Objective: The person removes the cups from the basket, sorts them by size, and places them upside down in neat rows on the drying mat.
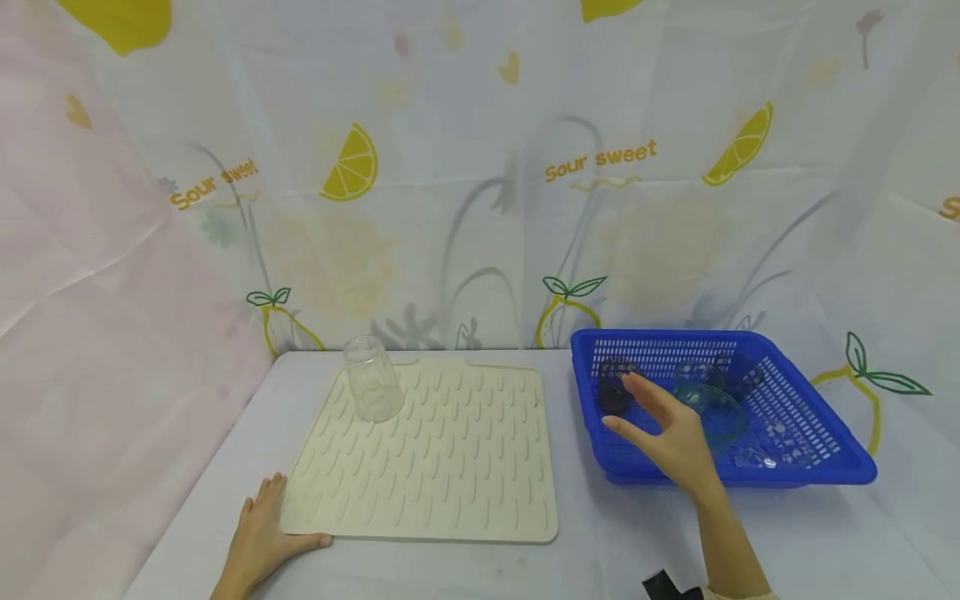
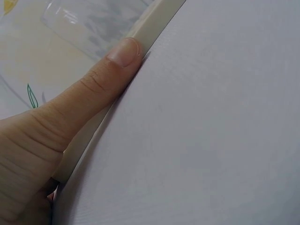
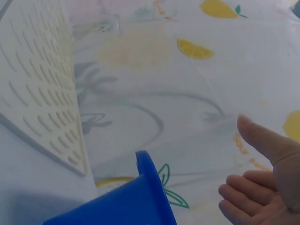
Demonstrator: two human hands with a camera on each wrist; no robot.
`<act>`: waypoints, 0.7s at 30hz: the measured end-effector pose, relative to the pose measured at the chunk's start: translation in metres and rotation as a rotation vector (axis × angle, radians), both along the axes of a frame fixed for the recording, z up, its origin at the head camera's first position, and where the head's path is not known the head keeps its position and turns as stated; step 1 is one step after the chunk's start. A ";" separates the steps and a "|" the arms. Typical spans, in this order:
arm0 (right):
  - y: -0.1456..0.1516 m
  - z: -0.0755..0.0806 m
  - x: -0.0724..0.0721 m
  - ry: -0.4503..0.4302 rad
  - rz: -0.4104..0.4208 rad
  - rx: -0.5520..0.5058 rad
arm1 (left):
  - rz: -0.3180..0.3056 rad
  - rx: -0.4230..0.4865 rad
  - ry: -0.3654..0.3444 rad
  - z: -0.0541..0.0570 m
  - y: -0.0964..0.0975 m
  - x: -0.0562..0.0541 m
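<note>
A clear drinking glass (image 1: 373,382) stands at the back left of the cream ridged drying mat (image 1: 450,467), its wider end down on the mat. My left hand (image 1: 262,533) touches the mat's front left corner, fingers along the left side and thumb (image 2: 124,54) laid against the front edge. Above the blue plastic basket (image 1: 817,467) hovers my right hand (image 1: 675,433), thumb and fingers spread apart with nothing between them. Inside the basket are a dark glass (image 1: 613,396), a greenish clear bowl-like piece (image 1: 723,412) and other see-through glassware, partly hidden by the hand.
White cloth covers the table (image 1: 577,533). Behind it hangs a lemon-print curtain (image 1: 450,250), close to the mat's and basket's far sides. A pinkish cloth (image 1: 97,375) borders the left. The basket stands right of the mat, with a strip of table between them.
</note>
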State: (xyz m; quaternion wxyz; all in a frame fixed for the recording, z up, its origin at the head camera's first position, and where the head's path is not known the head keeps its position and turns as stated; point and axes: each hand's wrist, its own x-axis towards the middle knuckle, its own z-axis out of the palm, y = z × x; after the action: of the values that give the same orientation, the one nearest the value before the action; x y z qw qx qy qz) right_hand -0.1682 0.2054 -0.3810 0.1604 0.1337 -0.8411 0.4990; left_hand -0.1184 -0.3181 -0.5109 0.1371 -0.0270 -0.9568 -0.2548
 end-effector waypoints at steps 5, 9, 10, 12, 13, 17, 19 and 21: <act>0.016 0.000 0.007 0.090 -0.065 -0.001 | 0.002 0.004 -0.012 0.000 0.000 0.001; 0.027 -0.001 0.008 0.213 -0.157 -0.037 | 0.004 0.001 -0.018 0.001 0.000 0.001; 0.030 0.000 0.008 0.240 -0.187 -0.046 | 0.004 0.000 -0.020 0.001 0.000 0.000; 0.035 -0.001 0.006 0.283 -0.247 -0.059 | 0.004 0.000 -0.021 0.002 0.001 0.000; 0.038 -0.001 0.006 0.299 -0.276 -0.061 | 0.005 0.000 -0.022 0.002 0.001 0.000; 0.049 -0.006 0.005 0.372 -0.355 -0.036 | 0.004 0.011 -0.022 0.003 0.003 0.001; 0.054 -0.008 0.004 0.408 -0.382 -0.017 | 0.003 0.013 -0.019 0.003 0.003 0.001; 0.060 -0.012 0.003 0.428 -0.404 0.005 | 0.002 0.014 -0.017 0.002 0.003 0.001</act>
State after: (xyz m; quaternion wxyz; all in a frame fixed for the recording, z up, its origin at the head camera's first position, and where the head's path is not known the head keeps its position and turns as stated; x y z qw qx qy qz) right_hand -0.1656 0.2656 -0.3929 0.4298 0.0661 -0.7989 0.4155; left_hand -0.1173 -0.3156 -0.5084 0.1293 -0.0229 -0.9562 -0.2616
